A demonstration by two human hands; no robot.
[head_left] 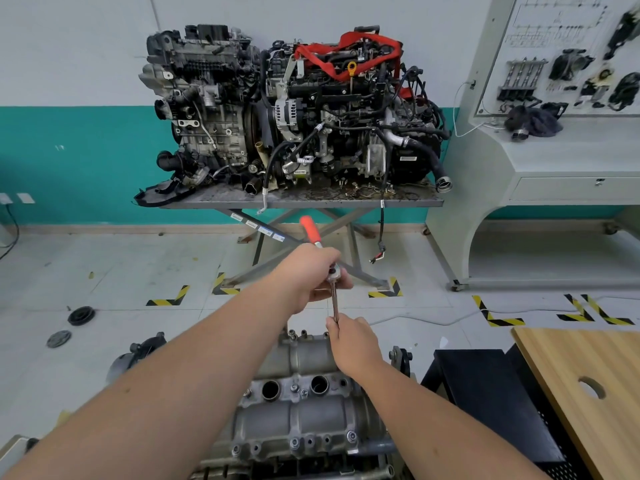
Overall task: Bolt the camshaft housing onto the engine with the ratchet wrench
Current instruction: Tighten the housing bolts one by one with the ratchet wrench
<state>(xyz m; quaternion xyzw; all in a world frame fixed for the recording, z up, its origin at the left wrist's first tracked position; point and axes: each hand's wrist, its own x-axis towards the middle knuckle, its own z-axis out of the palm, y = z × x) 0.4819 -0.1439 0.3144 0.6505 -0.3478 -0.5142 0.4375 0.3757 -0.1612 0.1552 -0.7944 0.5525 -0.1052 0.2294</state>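
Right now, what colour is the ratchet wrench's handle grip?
Orange-red, showing above the left hand on the ratchet wrench; seen best in the head view.

Automotive training workshop: engines on a lift table.

There is one view only — a wide-angle camera worn on the person's head. It looks forward and down, so both forearms enter from the lower edge and the hands meet near the middle. The camshaft housing lies close below the lens. Farther ahead stands a worktop with two engines against the wall — straight lines bend toward the edges.
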